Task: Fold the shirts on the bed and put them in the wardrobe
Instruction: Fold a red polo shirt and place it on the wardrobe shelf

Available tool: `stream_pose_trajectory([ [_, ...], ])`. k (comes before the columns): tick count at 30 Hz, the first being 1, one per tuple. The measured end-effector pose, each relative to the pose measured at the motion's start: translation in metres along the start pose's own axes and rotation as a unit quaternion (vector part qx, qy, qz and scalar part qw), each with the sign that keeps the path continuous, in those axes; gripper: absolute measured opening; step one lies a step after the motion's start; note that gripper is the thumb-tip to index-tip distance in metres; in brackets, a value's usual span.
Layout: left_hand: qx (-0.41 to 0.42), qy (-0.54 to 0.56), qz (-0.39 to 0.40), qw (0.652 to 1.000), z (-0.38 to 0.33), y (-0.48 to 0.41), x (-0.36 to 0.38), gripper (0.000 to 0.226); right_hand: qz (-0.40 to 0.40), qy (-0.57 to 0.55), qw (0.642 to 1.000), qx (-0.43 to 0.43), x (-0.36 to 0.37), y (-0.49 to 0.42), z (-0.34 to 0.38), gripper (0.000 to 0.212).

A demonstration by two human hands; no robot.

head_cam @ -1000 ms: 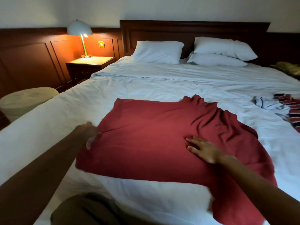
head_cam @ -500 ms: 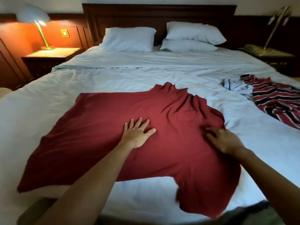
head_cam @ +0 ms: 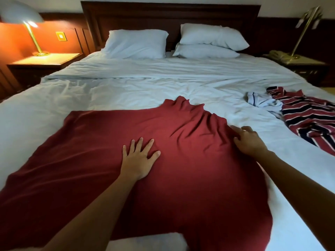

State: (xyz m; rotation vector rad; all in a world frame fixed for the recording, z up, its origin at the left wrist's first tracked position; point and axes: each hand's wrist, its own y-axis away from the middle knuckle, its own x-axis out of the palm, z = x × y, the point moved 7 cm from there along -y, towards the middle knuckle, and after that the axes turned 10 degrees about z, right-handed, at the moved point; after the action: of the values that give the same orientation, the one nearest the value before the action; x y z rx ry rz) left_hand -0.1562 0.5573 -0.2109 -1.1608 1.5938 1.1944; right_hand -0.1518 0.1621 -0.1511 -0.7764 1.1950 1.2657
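Beside a lit lamp [head_cam: 20,14], the bed [head_cam: 163,87] bears a red shirt [head_cam: 90,151].

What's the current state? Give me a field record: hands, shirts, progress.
left hand: flat, fingers spread, pressing on red shirt
right hand: on red shirt's wrinkled right edge; grip unclear
red shirt: spread on bed, not yet folded
striped shirt: crumpled, far right of bed, untouched
white garment: bunched beside striped shirt
wardrobe: not in view
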Motion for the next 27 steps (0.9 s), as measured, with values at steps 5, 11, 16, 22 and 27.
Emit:
stream_pose_trajectory([
  [5,-0.003,-0.023,-0.028,0.999,-0.006,-0.018,0.0,0.066,0.043,0.071,0.994,-0.078,0.02,-0.021,0.04,0.053],
  [11,-0.003,-0.022,-0.032,0.999,-0.006,-0.033,-0.002,0.066,0.018,0.195,0.98,0.029,0.005,-0.015,0.003,0.038],
  [16,-0.013,-0.015,-0.012,1.0,-0.007,-0.042,-0.003,0.067,0.05,0.248,0.964,0.085,-0.002,-0.001,-0.014,0.042],
  [22,-0.012,-0.013,-0.01,1.0,-0.006,-0.046,-0.004,0.068,-0.03,0.231,0.972,0.028,-0.016,0.002,0.027,0.042],
  [27,-0.013,-0.01,-0.019,1.0,-0.006,-0.049,-0.004,0.069,-0.131,-0.115,0.984,0.031,-0.03,0.049,-0.007,0.044],
])
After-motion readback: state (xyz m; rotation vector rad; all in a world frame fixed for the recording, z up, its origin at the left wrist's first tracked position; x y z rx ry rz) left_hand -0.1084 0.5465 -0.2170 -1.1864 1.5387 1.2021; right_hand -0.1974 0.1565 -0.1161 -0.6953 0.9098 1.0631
